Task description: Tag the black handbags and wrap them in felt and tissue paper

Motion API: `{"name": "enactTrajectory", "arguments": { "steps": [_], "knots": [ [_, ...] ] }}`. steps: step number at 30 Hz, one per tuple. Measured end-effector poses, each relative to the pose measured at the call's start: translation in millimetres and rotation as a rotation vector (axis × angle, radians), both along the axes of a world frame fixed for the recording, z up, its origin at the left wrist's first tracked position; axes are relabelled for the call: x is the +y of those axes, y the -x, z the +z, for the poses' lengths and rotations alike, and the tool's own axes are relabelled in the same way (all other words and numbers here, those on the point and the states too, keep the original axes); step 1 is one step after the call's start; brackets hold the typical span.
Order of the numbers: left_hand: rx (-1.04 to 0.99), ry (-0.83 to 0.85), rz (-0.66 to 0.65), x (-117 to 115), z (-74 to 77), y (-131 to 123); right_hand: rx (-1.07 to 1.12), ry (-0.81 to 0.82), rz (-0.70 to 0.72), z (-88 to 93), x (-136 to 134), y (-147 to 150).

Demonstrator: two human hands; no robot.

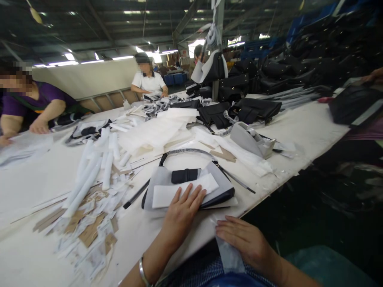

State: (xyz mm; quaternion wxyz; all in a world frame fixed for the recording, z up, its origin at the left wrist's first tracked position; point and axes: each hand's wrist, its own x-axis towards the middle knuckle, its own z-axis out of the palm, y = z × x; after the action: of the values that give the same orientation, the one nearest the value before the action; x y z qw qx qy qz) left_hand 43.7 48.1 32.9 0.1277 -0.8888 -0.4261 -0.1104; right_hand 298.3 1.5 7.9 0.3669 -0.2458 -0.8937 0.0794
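A black handbag [226, 175] lies on the white table in front of me, its front covered by a grey sheet [158, 179]. Its plastic-wrapped handle [194, 151] arches toward the far side, and dark straps stick out on both sides. My left hand [184, 203] rests on a white foam strip [167, 195] on top of the bag, fingers stretched out. At the table's near edge, my right hand [242, 239] holds a translucent plastic strip [229, 255] that hangs toward my lap. Its thumb is hidden.
To the left lie white foam rolls [85, 179], cardboard pieces and tags [92, 231]. Farther back are foam sheets [155, 131] and more black bags [254, 109]. Co-workers sit at the left and far side; at right a hand holds a dark bag [356, 103].
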Motion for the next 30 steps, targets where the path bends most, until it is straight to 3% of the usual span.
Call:
{"name": "enactTrajectory", "arguments": {
  "steps": [11,18,22,26,30],
  "knots": [
    [-0.045,-0.074,0.068,-5.9,-14.1,-9.3,-0.049,0.044,-0.061,-6.4,-32.4,-0.1],
    [-0.067,-0.088,0.084,-8.3,-15.4,-12.9,-0.066,-0.026,-0.022,21.1,-35.1,4.3],
    [-0.09,-0.114,0.076,-9.1,-16.8,-14.3,-0.1,-0.077,0.017,51.1,-13.9,9.5],
    [-0.138,-0.146,0.073,-9.8,-21.1,-14.8,-0.094,-0.129,-0.005,78.7,25.4,17.1],
    [-0.208,-0.187,0.059,-8.6,-25.6,-15.3,-0.123,0.017,-0.112,91.6,73.1,29.2]
  ]
}}
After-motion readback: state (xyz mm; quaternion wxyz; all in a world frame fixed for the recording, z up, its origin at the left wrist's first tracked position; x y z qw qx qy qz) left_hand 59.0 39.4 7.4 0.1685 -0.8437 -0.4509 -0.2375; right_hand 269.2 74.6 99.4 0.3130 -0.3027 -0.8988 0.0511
